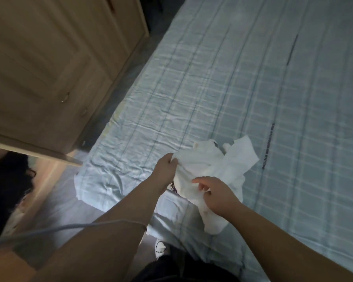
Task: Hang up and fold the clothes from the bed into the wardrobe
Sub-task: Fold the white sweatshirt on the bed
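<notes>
A crumpled white garment (214,169) lies near the corner of the bed (253,82), which is covered in a pale blue checked sheet. A dark print shows at its lower left edge. My left hand (167,165) grips the garment's left edge with curled fingers. My right hand (216,195) pinches the cloth lower down, near the bed's front edge. The wooden wardrobe (49,74) stands to the left of the bed, with one door swung open toward me.
Dark clothes (6,186) hang inside the wardrobe at the lower left. A grey cable (49,232) crosses my left forearm. A narrow strip of floor runs between wardrobe and bed. A white shoe (161,248) shows below the bed corner.
</notes>
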A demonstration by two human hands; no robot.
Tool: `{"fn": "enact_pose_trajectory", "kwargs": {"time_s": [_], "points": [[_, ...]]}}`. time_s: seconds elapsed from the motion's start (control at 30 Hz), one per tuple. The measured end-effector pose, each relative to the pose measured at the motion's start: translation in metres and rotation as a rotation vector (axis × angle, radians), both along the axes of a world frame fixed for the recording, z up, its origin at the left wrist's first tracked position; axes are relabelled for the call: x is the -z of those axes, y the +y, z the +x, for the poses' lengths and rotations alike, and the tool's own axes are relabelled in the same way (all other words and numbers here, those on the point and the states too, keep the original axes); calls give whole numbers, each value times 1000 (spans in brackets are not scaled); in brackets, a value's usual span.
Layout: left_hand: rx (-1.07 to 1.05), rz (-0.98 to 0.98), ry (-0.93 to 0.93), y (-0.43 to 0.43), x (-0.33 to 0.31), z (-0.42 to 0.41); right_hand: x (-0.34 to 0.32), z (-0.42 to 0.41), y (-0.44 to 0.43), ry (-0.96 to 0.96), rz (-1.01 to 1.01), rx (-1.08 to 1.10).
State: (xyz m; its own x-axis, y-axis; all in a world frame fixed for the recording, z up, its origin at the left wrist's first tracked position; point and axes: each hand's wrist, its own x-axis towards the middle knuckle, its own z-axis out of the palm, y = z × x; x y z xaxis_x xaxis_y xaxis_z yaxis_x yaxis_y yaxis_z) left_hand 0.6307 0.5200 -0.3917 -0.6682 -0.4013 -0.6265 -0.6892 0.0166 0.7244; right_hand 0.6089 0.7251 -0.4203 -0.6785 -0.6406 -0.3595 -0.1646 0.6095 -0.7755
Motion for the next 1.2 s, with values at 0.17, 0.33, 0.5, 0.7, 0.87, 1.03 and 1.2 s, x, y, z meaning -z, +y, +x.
{"fn": "enact_pose_trajectory", "kwargs": {"time_s": [0.17, 0.33, 0.5, 0.7, 0.87, 1.03, 1.2], "points": [[-186, 249, 186, -30, -47, 0, -35, -20, -30, 124, -127, 192], [-65, 290, 231, -65, -119, 12, -75, -32, -64, 223, -203, 282], [302, 258, 457, -103, -188, 47, -104, -18, -109, 317, -148, 211], [357, 155, 616, -138, -245, 94, -126, 23, -155, 136, -61, 1], [183, 58, 649, -172, -273, 137, -165, 60, -185, 92, -105, 177], [88, -108, 708, -208, -300, 160, -213, 67, -178, 209, -360, 456], [174, -281, 759, -216, -310, 162, -256, 76, -151, 299, -405, 544]]}}
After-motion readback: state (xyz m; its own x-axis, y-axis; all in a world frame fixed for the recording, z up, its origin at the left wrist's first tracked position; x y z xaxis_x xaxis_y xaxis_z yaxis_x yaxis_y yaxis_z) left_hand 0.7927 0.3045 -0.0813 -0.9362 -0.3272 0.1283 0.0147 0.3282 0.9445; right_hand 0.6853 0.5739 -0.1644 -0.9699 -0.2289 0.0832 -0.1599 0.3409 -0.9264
